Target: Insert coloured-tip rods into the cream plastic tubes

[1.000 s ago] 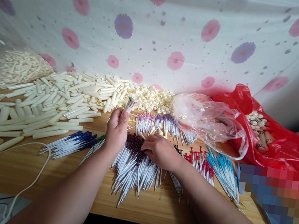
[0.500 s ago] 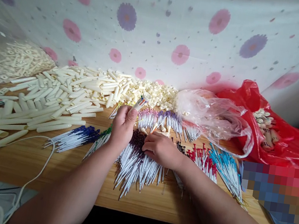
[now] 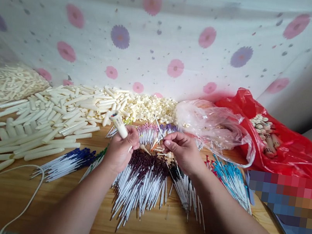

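Both busy: left hand (image 3: pixel 120 151) grips a cream barrel (image 3: pixel 119 125), right hand (image 3: pixel 185 151) pinches a thin refill (image 3: pixel 159 126); a loose pinch might drop it into the pile (image 3: pixel 140 181) underneath.

right hand (image 3: pixel 184 152) lifted off the pile of maroon-tipped white refills (image 3: pixel 141 173), now raised and pinching one thin white refill (image 3: pixel 158 127), left hand (image 3: pixel 122 149) closer to it, its cream plastic pen barrel (image 3: pixel 119 124) now leaning up-left instead of up-right

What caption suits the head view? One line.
Left hand grips a cream pen barrel; right hand pinches a thin refill above sorted refills.
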